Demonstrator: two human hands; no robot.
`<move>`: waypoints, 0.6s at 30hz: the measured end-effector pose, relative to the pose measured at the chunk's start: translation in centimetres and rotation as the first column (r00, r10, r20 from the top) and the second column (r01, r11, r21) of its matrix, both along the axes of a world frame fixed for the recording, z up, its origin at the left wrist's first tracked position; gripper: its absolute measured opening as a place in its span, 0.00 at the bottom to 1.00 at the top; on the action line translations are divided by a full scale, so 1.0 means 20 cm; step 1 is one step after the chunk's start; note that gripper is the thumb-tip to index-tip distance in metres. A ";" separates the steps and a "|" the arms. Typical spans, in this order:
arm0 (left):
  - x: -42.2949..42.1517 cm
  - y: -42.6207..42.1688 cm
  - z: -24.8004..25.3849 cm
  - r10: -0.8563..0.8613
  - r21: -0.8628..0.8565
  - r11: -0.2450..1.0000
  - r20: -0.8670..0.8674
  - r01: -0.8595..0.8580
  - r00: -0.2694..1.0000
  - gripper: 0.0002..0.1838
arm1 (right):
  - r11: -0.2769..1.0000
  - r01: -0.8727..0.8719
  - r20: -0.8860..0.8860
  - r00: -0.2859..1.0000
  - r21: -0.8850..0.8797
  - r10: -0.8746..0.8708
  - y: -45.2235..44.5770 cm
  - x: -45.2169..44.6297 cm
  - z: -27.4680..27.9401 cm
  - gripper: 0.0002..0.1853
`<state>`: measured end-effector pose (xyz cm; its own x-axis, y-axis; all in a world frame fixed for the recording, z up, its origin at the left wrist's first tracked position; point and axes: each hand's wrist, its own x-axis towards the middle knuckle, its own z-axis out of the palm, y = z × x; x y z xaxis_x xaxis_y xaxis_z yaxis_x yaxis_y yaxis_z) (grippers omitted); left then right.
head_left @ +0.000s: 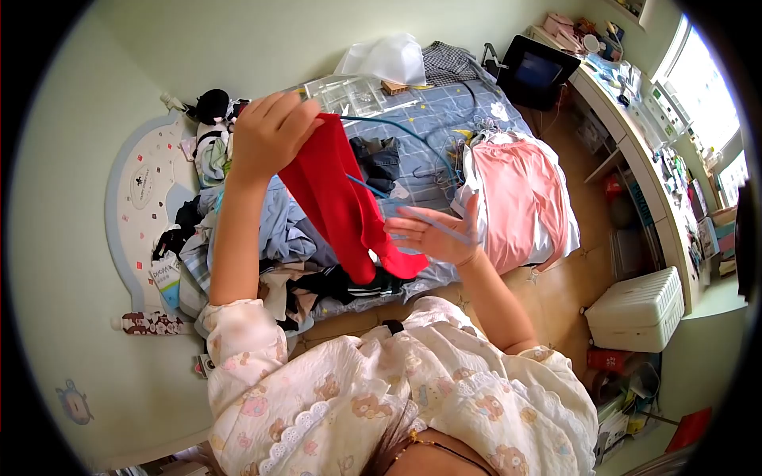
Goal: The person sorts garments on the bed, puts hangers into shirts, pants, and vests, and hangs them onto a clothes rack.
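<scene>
My left hand is raised at the upper left, closed around the top of a red garment. The cloth hangs in long folds down to two narrow ends above the bed; its exact kind is unclear. A thin blue hanger reaches out from behind the red cloth, and its lower bar crosses in front of my right hand. That hand's fingers are stretched out, palm showing, beside the garment's lower part. Whether my left fingers also grip the hanger is hidden.
Clothes are heaped on the bed's left side by the white headboard. Pink trousers lie on the right edge near several wire hangers. Behind are a clear plastic box and a white bag. A white suitcase stands by the long desk.
</scene>
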<state>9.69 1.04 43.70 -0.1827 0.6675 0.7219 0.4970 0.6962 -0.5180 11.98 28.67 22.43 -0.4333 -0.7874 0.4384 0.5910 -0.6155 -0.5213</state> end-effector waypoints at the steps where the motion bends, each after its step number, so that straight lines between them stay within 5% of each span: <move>1: -0.01 -0.02 -0.04 0.026 0.049 0.998 0.043 -0.028 0.999 0.11 | 0.997 -0.056 0.131 0.989 -0.061 0.064 -0.03 0.02 0.00 0.61; 5: 0.00 0.03 -0.14 0.028 0.122 0.991 0.180 -0.050 0.983 0.10 | 0.886 0.336 -0.179 0.940 0.320 -0.291 -0.16 0.03 -0.08 0.40; 6: 0.01 0.07 -0.16 0.012 0.097 0.995 0.189 -0.031 0.982 0.09 | 0.762 0.527 -0.433 0.827 0.376 -0.358 -0.15 0.03 -0.06 0.24; 9: 0.02 0.15 -0.23 0.002 0.067 0.998 0.236 -0.018 0.972 0.09 | 0.433 0.869 -0.833 0.413 0.240 -0.367 -0.22 0.09 0.01 0.29; 10: 0.01 0.16 -0.25 0.012 0.082 0.996 0.242 -0.032 0.970 0.09 | 0.488 0.839 -0.764 0.474 0.242 -0.437 -0.24 0.11 0.02 0.32; 11: 0.01 0.17 -0.26 0.023 0.096 0.994 0.248 -0.048 0.969 0.09 | 0.402 0.911 -0.865 0.276 0.096 -0.419 -0.25 0.11 0.03 0.35; 13: -0.01 0.18 -0.26 0.014 0.131 0.990 0.296 -0.055 0.955 0.08 | 0.193 0.981 -0.879 0.113 0.024 -0.464 -0.29 0.15 0.01 0.38; 17: -0.01 0.16 -0.31 -0.022 0.199 0.978 0.375 -0.057 0.927 0.08 | 0.106 0.986 -0.891 0.160 0.126 -0.424 -0.31 0.08 -0.14 0.36; 18: -0.01 0.14 -0.33 -0.031 0.211 0.976 0.393 -0.057 0.919 0.08 | 0.069 0.985 -0.951 0.170 0.157 -0.257 -0.30 0.05 -0.23 0.31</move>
